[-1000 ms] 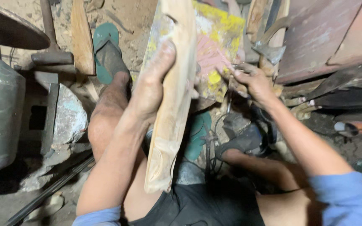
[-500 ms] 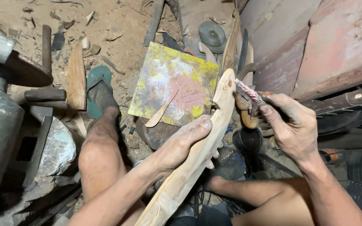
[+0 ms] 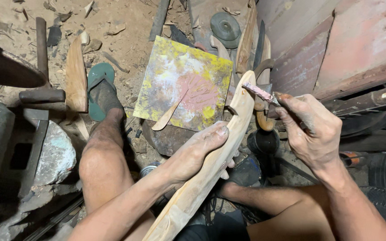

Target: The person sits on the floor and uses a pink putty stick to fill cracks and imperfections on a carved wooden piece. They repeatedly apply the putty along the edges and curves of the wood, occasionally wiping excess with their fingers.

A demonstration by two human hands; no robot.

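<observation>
I saw the left hand [image 3: 197, 154] wrapped around the long curved wooden piece [image 3: 211, 169], which ran from near the lap up and away to its rounded tip just beside the right hand [image 3: 311, 134]. The right hand was closed on a small pink-handled tool [image 3: 258, 91], its point held at the far tip of the wood. I judged the step in hand to be fine work on that tip, marking or scraping it; the next stroke would call for the left hand to keep the piece steady and the tool to stay on the narrow end. On the dirt floor [image 3: 130, 40] beyond lay a yellow and pink painted board [image 3: 175, 76] with a small wooden spatula [image 3: 168, 116] on it. A foot in a green sandal [image 3: 100, 89] rested to the left, next to a flat wooden blank [image 3: 76, 76] and a hammer [image 3: 41, 67]. Room was tight on the right, where the reddish metal panels [image 3: 349, 40] stood close behind the tool hand; the freer space was far and left, over the board.
</observation>
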